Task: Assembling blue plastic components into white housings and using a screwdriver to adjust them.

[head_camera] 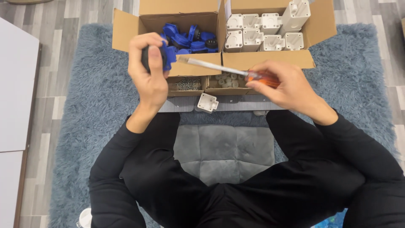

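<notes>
- My left hand (148, 69) was clamped round one blue caster wheel (162, 55), held up over the rug's (93, 97) far edge so the tip could reach it.
- My right hand (284, 86) gripped the single orange-handled screwdriver (228, 69), shaft aimed at the wheel.
- Two big boxes behind: one of blue wheels (192, 40), the other of white brackets (263, 31), about eight.
- One loose bracket (207, 102) lay by the two small trays.

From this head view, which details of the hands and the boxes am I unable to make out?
- Blue and black part: mostly covered by the left hand in the head view.
- Screwdriver: shaft blurred; tip contact unclear; handle wrapped by the right hand.
- Small box of screws: contents too small to count.
- Box of white parts: cut off by the top edge.
</notes>
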